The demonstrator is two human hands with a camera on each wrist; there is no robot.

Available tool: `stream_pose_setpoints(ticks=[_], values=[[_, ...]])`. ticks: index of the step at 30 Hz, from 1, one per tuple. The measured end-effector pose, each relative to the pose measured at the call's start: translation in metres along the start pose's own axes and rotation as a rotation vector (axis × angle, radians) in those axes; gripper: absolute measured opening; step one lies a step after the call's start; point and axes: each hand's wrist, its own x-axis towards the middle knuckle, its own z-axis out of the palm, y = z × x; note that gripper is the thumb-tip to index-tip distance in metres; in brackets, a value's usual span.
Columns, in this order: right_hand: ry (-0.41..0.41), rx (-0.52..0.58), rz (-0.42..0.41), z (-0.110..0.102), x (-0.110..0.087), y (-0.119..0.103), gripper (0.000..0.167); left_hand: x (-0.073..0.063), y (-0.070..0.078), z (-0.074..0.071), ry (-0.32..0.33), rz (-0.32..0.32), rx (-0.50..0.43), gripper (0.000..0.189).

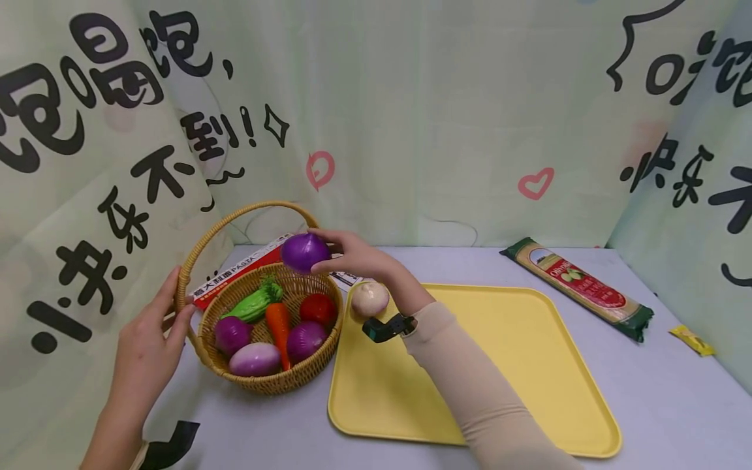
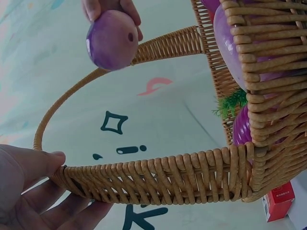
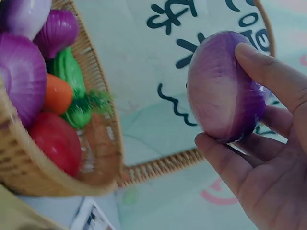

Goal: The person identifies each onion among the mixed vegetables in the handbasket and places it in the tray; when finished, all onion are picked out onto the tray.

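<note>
My left hand (image 1: pixel 149 339) grips the side of the arched handle (image 1: pixel 187 274) of a wicker basket (image 1: pixel 267 386). Between the thumb and fingers of my right hand (image 1: pixel 349 253) is a purple onion (image 1: pixel 305 253), held above the basket's far right rim. In the right wrist view the same onion (image 3: pixel 225 86) shows a paler side. Inside the basket lie a carrot (image 1: pixel 279 326), a red tomato (image 1: pixel 318 309), a green vegetable with a leafy end (image 1: pixel 252 305), a pale purple oval vegetable (image 1: pixel 256 360) and two more purple onions (image 1: pixel 307 341).
A yellow tray (image 1: pixel 470 365) lies right of the basket, with a whitish bulb (image 1: pixel 370 299) at its far left corner. Behind the basket is a red pasta box (image 1: pixel 247 267). A pasta packet (image 1: pixel 578 287) and a small yellow sachet (image 1: pixel 693 340) lie at the right. Printed curtains (image 1: pixel 446 130) surround the table.
</note>
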Motion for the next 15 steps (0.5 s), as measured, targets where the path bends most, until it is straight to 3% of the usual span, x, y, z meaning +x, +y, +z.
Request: stream_pose_setpoints(ticks=[9,15], values=[[0.055,-0.013,0.024,-0.029,-0.024,0.005,0.072,0.002,0.0,0.0,-0.015,-0.016,-0.002,0.07],[0.048,-0.021,0.038,-0.044,-0.037,0.014,0.072,0.002,-0.001,0.001,-0.03,-0.034,0.005,0.069]])
